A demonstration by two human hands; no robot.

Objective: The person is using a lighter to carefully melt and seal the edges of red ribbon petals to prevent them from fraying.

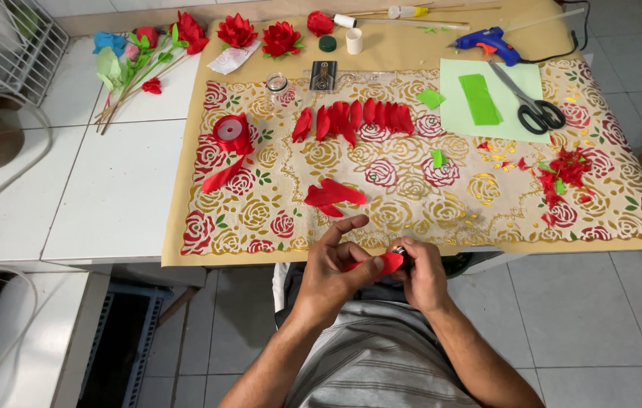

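Left hand [334, 261] and right hand [420, 273] pinch a red petal [383, 264]; petal pile [334, 196], ribbon spool [229, 131] beyond.

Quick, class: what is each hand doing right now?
Left hand: fingers closed on the red ribbon piece.
Right hand: closed on a small dark object, also touching the ribbon piece.

Bare forearms, no sleeves in view — a grey striped shirt (thin pale lines) below.

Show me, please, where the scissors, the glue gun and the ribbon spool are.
scissors [526, 100]: head view, on the blades near the pivot.
glue gun [488, 41]: head view, on the blue body.
ribbon spool [228, 131]: head view, on the red roll's top.
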